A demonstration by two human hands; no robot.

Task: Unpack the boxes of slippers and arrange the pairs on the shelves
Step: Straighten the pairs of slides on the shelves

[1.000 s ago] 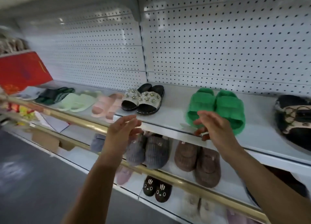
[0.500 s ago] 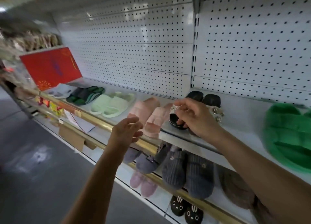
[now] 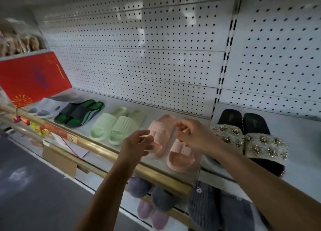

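The right hand [image 3: 192, 135] hangs over the pink slippers [image 3: 173, 143], fingers loosely curled, thumb and forefinger drawn close together; whether they pinch something small or only touch each other cannot be told from this angle. It covers the strap of the right-hand pink slipper, and contact with it cannot be made out. Just to its left, the left hand [image 3: 139, 143] is raised with fingers half curled and nothing in it, its fingertips in front of the toe of the left-hand pink slipper, though contact is not clear. Both pink slippers lie flat under the hands on the upper shelf [image 3: 173, 107], toes toward the person, the pair side by side and slightly splayed. Left of the left hand sits a pale green pair [image 3: 116, 124], then a black-and-green pair [image 3: 79, 113], then a white pair [image 3: 45, 109], with a red box [image 3: 33, 77] leaning at the far end. Right of the right hand, just beside the pink pair, rests a black pair with beaded, jewelled straps [image 3: 248, 140]. Along the shelf's front edge below the hands runs a brass-coloured rail [image 3: 97, 148]. Under the forearms, on the lower shelf, lie fluffy blue-grey slippers [image 3: 149, 190], grey ribbed ones [image 3: 217, 210] to their right, and a lilac pair [image 3: 151, 213] lower still. Behind everything stands white pegboard [image 3: 147, 57].
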